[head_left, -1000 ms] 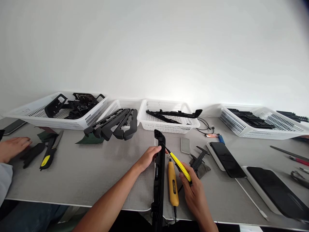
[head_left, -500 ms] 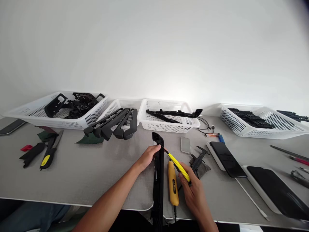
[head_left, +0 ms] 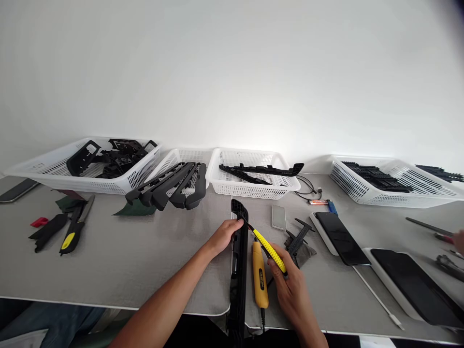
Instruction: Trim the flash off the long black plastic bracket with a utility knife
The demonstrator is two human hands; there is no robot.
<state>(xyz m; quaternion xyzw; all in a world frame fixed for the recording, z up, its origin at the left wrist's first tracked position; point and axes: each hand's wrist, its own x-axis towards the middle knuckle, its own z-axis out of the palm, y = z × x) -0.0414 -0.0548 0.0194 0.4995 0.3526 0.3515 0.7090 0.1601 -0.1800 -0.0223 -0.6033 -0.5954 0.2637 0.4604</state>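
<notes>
A long black plastic trim piece stretches from the table's front edge toward the middle basket. My left hand grips it near its curved upper end, thumb on top. Closed around a yellow utility knife is my right hand. The knife's thin tip reaches the trim piece close to my left thumb; whether it touches the plastic I cannot tell. Between the trim piece and my right hand lies a yellow corded tool. A black caliper rests just beyond my right hand.
White baskets of black parts line the wall: a left basket, a middle basket and a right basket. Two phones lie right. A black-and-yellow knife is left. Another person's hand shows at the right edge.
The upper end of the trim piece and my left hand have shifted slightly right. The knife has barely moved. Another person's hand has entered at the right edge.
</notes>
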